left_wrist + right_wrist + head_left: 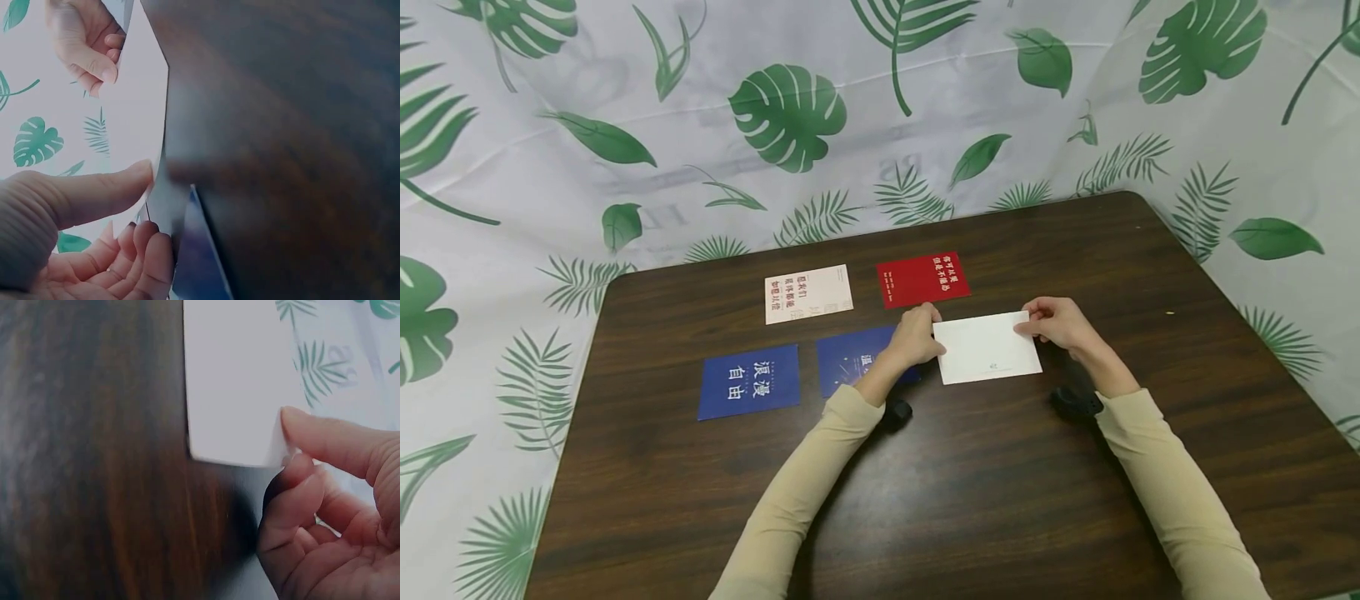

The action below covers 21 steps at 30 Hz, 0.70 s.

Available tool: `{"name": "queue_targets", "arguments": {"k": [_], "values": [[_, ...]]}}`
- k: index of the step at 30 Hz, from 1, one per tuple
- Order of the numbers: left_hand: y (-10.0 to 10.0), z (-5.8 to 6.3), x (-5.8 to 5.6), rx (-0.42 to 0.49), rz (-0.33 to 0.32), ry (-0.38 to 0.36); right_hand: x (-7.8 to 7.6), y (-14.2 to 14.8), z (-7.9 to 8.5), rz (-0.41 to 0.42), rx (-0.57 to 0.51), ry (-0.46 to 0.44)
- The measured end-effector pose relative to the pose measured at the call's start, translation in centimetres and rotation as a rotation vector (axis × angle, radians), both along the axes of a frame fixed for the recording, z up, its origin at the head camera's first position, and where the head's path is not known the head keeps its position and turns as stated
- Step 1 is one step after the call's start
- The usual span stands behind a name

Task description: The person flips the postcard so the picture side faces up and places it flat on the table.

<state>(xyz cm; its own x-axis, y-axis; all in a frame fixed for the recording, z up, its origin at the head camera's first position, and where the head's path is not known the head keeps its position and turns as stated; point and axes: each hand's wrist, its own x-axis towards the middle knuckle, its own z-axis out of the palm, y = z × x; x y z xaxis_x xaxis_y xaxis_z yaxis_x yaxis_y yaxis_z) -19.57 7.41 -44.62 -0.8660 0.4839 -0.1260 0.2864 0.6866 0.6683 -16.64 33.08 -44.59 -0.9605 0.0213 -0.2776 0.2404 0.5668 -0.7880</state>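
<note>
A white card (987, 348) with a small grey mark near its lower edge is held between both hands, raised over the dark table. The left hand (916, 335) pinches its left end, thumb on the white face and fingers behind, as the left wrist view also shows. At the card's upper right corner, the right hand (1057, 323) grips it between thumb and fingers. Just under the left wrist lies a blue card (842, 357), partly covered by that hand and forearm. The white card's far side is hidden.
Behind the hands lie a red card (922, 281) and a cream card (808, 294) with red lettering. Another blue card (750, 382) with white characters is at the left. The wooden table (970, 500) ends at a leaf-print curtain (700, 133). Black wrist devices sit under both wrists.
</note>
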Motion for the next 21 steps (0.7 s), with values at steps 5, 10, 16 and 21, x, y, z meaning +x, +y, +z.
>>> {"name": "queue_targets", "arguments": {"k": [5,10,16,21], "values": [[-0.2,-0.1,0.1,0.074,0.02,0.016,0.3,0.3,0.3,0.023,-0.033,0.04],[-0.4,0.1,0.1,0.163,0.004,0.043,0.4,0.4,0.9,-0.003,-0.12,0.069],[-0.7,0.3,0.0,0.292,-0.005,0.087,0.6,0.4,1.5,-0.015,-0.275,0.14],[-0.7,0.4,-0.1,0.434,0.035,0.016,0.6,0.3,1.8,-0.017,-0.412,0.183]]}}
